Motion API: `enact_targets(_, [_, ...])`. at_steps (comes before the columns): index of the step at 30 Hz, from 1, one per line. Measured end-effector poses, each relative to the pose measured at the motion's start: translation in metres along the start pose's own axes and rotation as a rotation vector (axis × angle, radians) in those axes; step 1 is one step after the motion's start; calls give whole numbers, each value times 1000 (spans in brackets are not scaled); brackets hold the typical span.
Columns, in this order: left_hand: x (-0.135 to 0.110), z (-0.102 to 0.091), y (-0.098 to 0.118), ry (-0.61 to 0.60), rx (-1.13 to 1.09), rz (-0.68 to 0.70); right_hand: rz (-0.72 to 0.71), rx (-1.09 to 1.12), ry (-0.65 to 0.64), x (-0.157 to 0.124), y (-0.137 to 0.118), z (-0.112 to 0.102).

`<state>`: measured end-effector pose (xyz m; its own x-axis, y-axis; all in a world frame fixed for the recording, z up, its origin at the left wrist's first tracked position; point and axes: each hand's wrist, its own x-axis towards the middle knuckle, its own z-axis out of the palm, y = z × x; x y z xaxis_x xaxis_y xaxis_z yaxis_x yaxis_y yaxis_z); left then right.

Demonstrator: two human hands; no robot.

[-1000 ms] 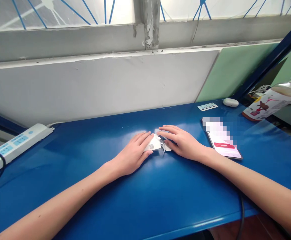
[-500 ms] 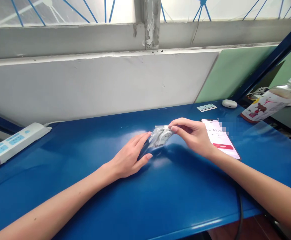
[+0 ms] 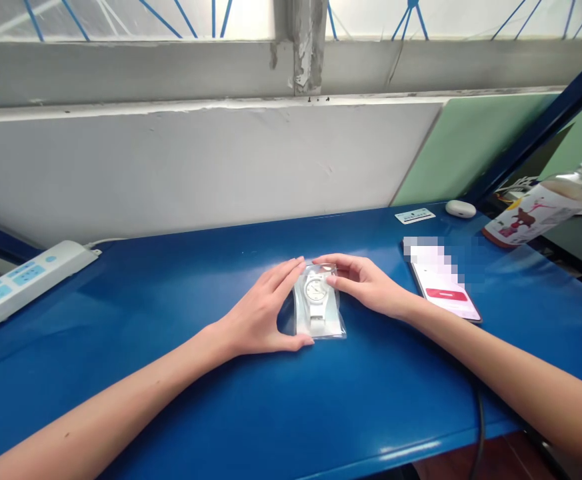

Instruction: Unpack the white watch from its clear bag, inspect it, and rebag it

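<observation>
A white wristwatch (image 3: 315, 291) lies inside a clear plastic bag (image 3: 331, 328), its dial facing up, flat or nearly flat on the blue table. My right hand (image 3: 365, 283) grips the bag's upper right part, thumb over the plastic beside the dial and fingers along the top edge. On the other side, my left hand (image 3: 265, 310) is open, thumb and fingers spread around the bag's left edge. Its fingertips are at the top left corner and the thumb tip is by the bottom edge.
A phone (image 3: 443, 283) with a lit screen lies right of my right hand. Behind it are a card (image 3: 415, 216) and a white earbud case (image 3: 461, 209). A drink bottle (image 3: 535, 210) stands at the far right. A power strip (image 3: 33, 280) sits at the left, and a wall backs the blue table (image 3: 181, 407).
My right hand has lowered the bagged watch from a tilted, raised position and turned it face up toward me. My left thumb has moved down, widening its spread.
</observation>
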<state>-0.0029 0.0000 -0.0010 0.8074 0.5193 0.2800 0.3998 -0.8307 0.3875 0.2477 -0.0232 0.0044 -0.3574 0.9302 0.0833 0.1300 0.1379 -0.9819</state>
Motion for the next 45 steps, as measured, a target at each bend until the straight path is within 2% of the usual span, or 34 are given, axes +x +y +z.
enact_targets(2, [0, 2, -1, -28, -5, -45, -52, -139, -13, -2, 2, 1])
enact_targets(6, [1, 4, -2, -80, 7, -124, -208, -614, -21, -7, 5, -3])
enact_targets(8, [2, 3, -1, -102, 27, -138, -265, -819, -72, -9, 5, -7])
enact_targets(11, [4, 1, 0, -134, 56, -155, -252, -955, -206, -10, 6, -14])
enact_targets(15, [5, 0, 1, -161, 82, -176, -181, -1009, -287, -10, 9, -17])
enact_targets(22, [3, 1, 0, -143, 54, -151, -154, -1030, -321, -11, 9, -14])
enact_targets(29, [4, 0, 0, -192, 104, -153, -140, -1002, -317, -12, 7, -13])
enact_targets(40, [8, 2, 1, -169, 108, -134, -166, -969, -290, -11, 9, -9])
enact_targets(45, [9, 2, 2, -180, 102, -166, -169, -996, -302, -11, 12, -11])
